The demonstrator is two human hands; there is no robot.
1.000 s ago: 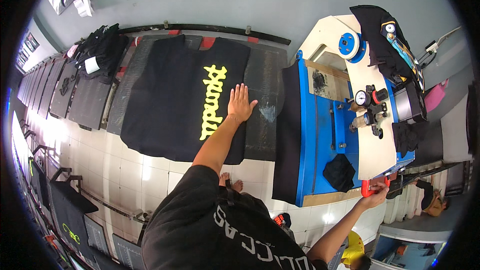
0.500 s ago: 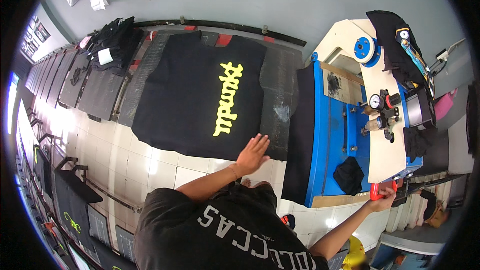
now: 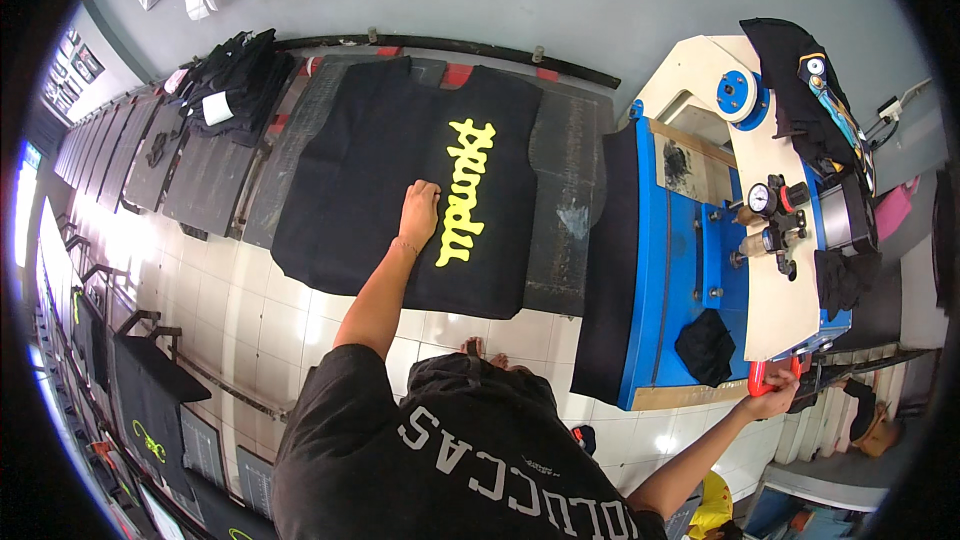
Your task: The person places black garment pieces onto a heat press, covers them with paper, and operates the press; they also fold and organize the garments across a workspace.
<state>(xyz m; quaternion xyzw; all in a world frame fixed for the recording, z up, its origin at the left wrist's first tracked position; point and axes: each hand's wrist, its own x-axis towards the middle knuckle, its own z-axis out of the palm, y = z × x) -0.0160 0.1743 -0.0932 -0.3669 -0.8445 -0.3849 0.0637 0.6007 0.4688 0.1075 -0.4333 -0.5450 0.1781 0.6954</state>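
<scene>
Our left hand (image 3: 418, 208) lies flat and fully open, palm down, fingers stretched, on the black shirt (image 3: 400, 180), just left of the yellow print (image 3: 462, 190). It grips nothing, it only presses the cloth. The shirt is spread on a dark pallet board (image 3: 560, 190) in front of us, print facing up, hem toward us and hanging a little past the board's near edge.

Our right hand (image 3: 770, 402) is curled closed around the red handle (image 3: 775, 372) at the near end of the cream-coloured press arm (image 3: 775, 280). The fingers wrap it; how tight we cannot tell.

To do this well, we judge: keep the left palm flat and sweep outward from the print so the cloth lies without folds, and keep fingers off the yellow print itself in case it is fresh. Keep the right hand steady on the handle, and get the left hand clear of any platen before the arm swings.

Further out: the blue press bed (image 3: 690, 270) sits right of the board, with a black cloth (image 3: 705, 345) lying on it and gauges (image 3: 765, 200) on the arm. A blue round knob (image 3: 737, 92) sits at the far end. More dark boards (image 3: 140, 150) run off to the left, with a pile of black garments (image 3: 230, 75) on one. White tile floor (image 3: 250, 310) below, our bare toes (image 3: 480, 348) just visible.
</scene>
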